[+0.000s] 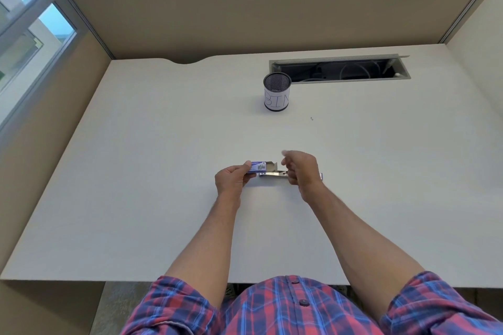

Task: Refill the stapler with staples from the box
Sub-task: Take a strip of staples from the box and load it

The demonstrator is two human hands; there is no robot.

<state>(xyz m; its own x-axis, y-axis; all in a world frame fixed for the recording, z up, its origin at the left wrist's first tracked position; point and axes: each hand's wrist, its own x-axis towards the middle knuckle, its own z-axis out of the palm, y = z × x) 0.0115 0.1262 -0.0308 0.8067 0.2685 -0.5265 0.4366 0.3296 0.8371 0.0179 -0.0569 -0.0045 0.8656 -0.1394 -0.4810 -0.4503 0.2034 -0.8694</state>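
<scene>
A small blue staple box [258,167] with its flap open is gripped at its left end by my left hand [231,178], just above the desk. A silver stapler [273,174] lies on the white desk [163,171] directly below and to the right of the box. My right hand [300,168] hovers over the stapler's right part, fingers curled toward the open end of the box. I cannot tell whether those fingers hold staples. The stapler's right end peeks out past my right wrist.
A black mesh cup [277,92] with a paper label reading "BIN" stands farther back on the desk. Behind it is an open cable slot [340,69]. Beige partition walls enclose the desk at the back and sides. A tiny dark speck [312,118] lies right of the cup.
</scene>
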